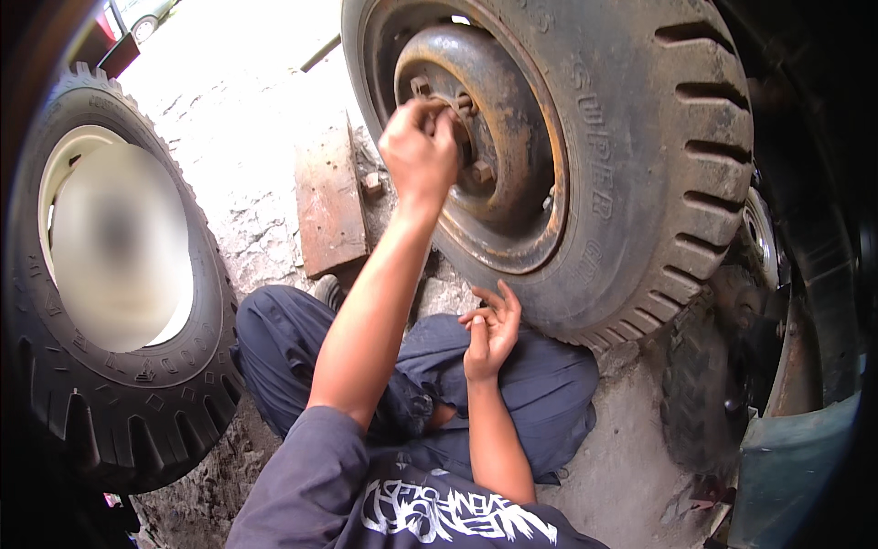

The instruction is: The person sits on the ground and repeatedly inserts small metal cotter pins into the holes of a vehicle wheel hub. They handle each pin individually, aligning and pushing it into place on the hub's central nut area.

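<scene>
My left hand (418,156) reaches to the rusty hub (508,137) of a large mounted wheel, fingers closed among the bolts; what they hold is hidden behind the knuckles. A square nut (482,170) shows just below and right of it. The worn black tyre (622,156) with deep tread fills the upper right. My right hand (489,329) is open, palm up with loosely curled fingers, at the lower edge of that tyre, above my knee.
A second tyre (128,421) with a cream rim stands at left, its centre blurred. A rusty plank (325,210) lies beside a small block (372,183) on cracked concrete (247,146). Another tyre (686,384) and green metal (796,457) are at right; a car (142,23) is at top left.
</scene>
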